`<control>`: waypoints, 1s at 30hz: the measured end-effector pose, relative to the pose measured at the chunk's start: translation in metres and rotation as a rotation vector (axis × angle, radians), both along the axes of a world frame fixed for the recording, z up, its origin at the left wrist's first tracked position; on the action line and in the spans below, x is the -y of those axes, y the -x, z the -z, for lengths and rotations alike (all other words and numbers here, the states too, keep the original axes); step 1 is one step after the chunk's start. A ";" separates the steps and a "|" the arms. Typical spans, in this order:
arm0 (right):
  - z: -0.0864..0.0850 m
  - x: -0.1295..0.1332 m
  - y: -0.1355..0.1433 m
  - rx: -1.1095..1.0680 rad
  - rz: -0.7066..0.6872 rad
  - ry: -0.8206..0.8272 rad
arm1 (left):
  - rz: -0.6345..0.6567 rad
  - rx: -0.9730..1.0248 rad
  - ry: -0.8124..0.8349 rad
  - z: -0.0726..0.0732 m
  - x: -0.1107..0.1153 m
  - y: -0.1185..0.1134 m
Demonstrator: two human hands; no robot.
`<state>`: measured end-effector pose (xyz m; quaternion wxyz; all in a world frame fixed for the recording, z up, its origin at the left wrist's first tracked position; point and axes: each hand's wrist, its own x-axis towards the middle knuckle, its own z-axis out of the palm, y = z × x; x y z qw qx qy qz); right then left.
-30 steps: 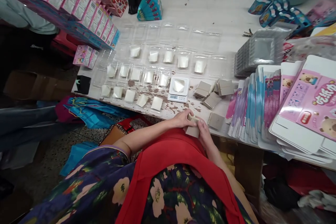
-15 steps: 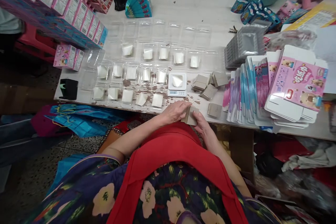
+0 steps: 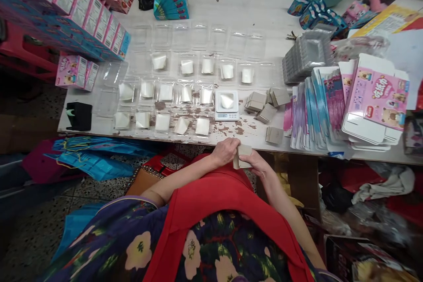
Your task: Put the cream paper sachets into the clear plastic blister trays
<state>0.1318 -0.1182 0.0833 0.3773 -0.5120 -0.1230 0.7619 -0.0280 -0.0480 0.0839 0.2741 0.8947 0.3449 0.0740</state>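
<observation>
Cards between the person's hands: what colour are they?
Plain greyish beige; the cards show best in the head view.

Bare strip of surface [image 3: 231, 133] ran in front of the white scale [image 3: 231, 117], room for the left hand [image 3: 226, 151] to pass. I saw just a slim gap between scale and grey card piles [image 3: 264, 105]. Rows of clear trays [image 3: 238, 44] crowded left and behind; a tray stack [image 3: 306, 59] and flat cartons [image 3: 315, 110] blocked the right. Beyond the back tray row, the middle lay open.
</observation>
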 end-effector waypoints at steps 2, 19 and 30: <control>-0.002 0.003 -0.001 0.049 0.011 0.021 | -0.059 -0.020 0.075 0.000 0.002 -0.001; -0.014 0.031 0.005 0.251 0.121 0.077 | 0.000 0.091 0.126 0.017 0.027 0.002; -0.019 0.050 0.009 0.200 0.092 0.062 | 0.166 0.058 0.222 0.017 0.037 0.005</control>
